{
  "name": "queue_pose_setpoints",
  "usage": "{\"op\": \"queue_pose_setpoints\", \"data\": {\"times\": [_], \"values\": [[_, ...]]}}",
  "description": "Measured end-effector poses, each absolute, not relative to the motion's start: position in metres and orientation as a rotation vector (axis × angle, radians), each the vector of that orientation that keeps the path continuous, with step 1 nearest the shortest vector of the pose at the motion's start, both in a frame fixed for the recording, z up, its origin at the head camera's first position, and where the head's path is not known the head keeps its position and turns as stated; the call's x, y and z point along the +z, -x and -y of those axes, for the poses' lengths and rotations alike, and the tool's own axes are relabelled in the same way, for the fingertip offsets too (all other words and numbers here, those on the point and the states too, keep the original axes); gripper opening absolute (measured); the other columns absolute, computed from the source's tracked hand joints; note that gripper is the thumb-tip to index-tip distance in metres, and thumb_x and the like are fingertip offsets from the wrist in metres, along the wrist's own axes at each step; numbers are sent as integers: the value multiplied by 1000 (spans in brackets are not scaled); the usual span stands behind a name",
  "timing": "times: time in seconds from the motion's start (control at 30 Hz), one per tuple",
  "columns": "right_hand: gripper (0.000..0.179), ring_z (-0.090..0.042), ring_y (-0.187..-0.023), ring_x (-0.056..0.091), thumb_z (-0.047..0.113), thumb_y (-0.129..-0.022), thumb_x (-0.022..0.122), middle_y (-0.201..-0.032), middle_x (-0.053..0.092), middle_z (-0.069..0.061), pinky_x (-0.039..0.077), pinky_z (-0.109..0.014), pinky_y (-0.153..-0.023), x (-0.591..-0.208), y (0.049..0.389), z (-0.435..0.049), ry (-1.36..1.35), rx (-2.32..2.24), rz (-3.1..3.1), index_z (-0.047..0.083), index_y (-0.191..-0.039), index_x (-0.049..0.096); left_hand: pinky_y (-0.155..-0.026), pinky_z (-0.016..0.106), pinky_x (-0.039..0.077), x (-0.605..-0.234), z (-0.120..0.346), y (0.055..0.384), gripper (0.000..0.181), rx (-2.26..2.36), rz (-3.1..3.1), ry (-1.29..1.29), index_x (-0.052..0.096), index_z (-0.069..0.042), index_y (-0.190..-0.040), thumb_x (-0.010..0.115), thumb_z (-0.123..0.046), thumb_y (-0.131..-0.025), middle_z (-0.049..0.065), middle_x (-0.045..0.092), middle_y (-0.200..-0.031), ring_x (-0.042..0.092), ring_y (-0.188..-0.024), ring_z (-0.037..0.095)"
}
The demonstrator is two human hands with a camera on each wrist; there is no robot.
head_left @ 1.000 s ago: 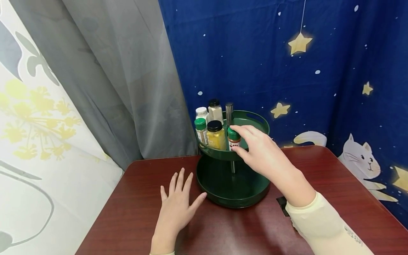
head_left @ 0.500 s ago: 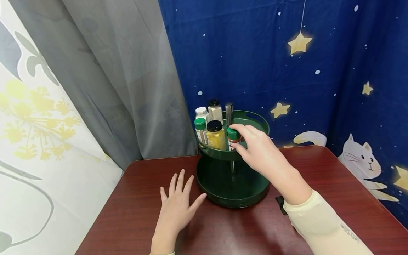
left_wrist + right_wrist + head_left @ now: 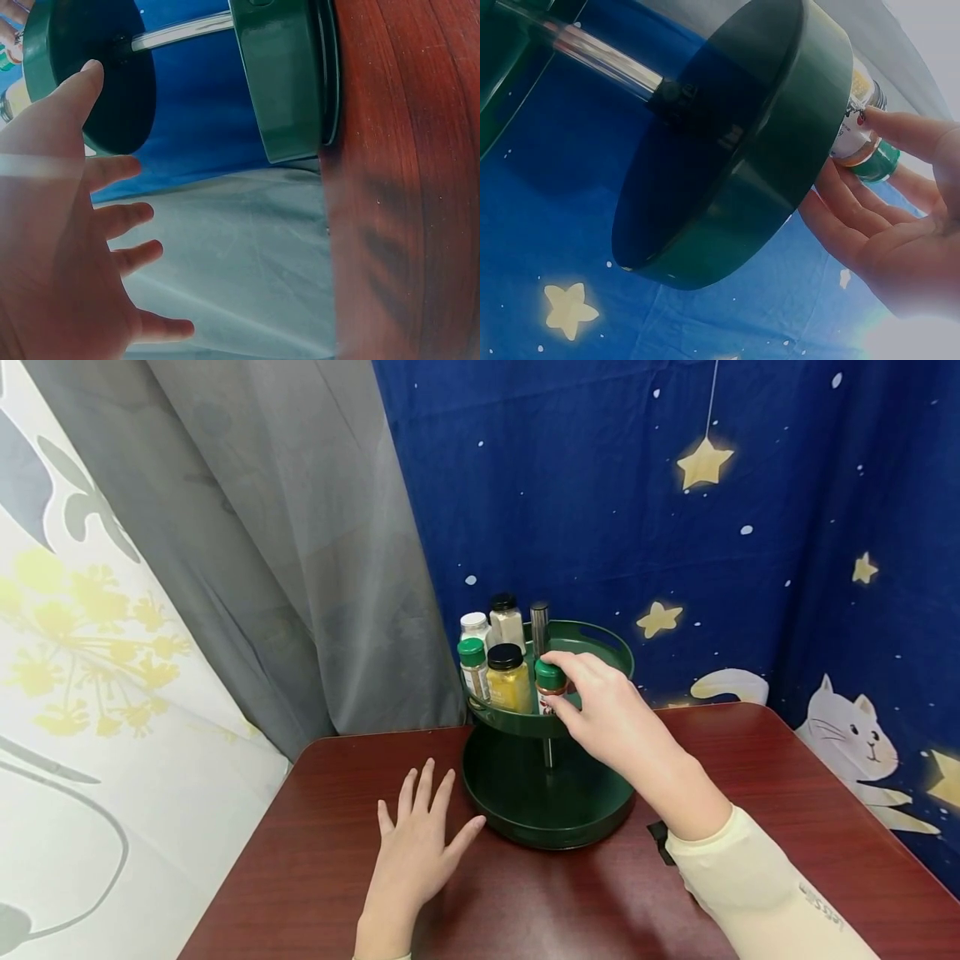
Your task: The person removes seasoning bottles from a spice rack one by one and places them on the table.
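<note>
My right hand (image 3: 618, 714) grips a small spice jar (image 3: 551, 675) with a green lid and a white label, at the front of the upper tier of a dark green two-tier turntable rack (image 3: 551, 837). In the right wrist view the thumb presses the label of that spice jar (image 3: 853, 140), with fingers on its other side. To its left stand a yellow jar (image 3: 509, 685) with a black lid and another green-lidded jar (image 3: 473, 668). My left hand (image 3: 414, 856), fingers spread and holding nothing, hovers over the table left of the rack.
Behind those stand a white-lidded jar (image 3: 476, 626) and a black-lidded jar (image 3: 507, 622), beside the rack's metal post (image 3: 539, 627). The reddish-brown table (image 3: 315, 835) backs onto grey and blue curtains. A small black object (image 3: 662, 841) lies partly behind the right sleeve.
The right thumb has closed in against the jar's label, and the right forearm has shifted slightly left. The jar stays in place on the upper tier; the left hand is nearly still.
</note>
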State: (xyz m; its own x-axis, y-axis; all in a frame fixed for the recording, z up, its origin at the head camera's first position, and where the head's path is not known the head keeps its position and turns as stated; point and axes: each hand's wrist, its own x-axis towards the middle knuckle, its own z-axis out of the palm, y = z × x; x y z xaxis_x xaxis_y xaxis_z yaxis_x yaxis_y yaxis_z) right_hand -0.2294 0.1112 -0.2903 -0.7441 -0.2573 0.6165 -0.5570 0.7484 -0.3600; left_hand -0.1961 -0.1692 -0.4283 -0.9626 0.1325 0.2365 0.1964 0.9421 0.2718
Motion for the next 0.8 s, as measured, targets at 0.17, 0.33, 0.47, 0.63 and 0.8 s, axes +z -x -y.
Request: {"op": "queue_pose_setpoints", "data": {"times": [0.17,0.33,0.47,0.63,0.8], "values": [[55,-30,-109,70,15,-97,79,-130,66,-18,63,-51,-97,-291,229,-112,-588,730,2415,6,-147,58,-120,85,15,-428,168,196,83,-434,2878,251,38,-23,-167,54,-71,-101,6,21,-180,18,-166,38],[60,-32,-115,68,18,-98,79,-136,62,-19,60,-53,-103,-291,230,-112,-576,734,2437,6,-151,54,-120,85,15,-427,168,196,82,-436,2874,256,39,-22,-167,54,-70,-101,7,22,-179,19,-165,39],[60,-33,-118,68,18,-98,78,-137,62,-19,59,-54,-105,-290,230,-112,-579,743,2444,6,-151,54,-120,85,15,-426,168,196,82,-439,2873,261,39,-22,-166,54,-70,-101,7,22,-179,18,-165,39],[60,-34,-120,67,17,-98,78,-138,61,-19,58,-54,-106,-289,230,-112,-577,758,2447,6,-152,53,-120,85,16,-427,168,197,81,-423,2865,264,40,-22,-166,54,-70,-102,7,22,-179,19,-165,38],[61,-35,-124,66,17,-99,78,-141,60,-20,57,-55,-108,-288,231,-112,-570,763,2450,7,-153,52,-120,85,16,-426,169,198,81,-418,2860,268,40,-23,-166,55,-70,-102,7,22,-179,19,-165,39]]}}
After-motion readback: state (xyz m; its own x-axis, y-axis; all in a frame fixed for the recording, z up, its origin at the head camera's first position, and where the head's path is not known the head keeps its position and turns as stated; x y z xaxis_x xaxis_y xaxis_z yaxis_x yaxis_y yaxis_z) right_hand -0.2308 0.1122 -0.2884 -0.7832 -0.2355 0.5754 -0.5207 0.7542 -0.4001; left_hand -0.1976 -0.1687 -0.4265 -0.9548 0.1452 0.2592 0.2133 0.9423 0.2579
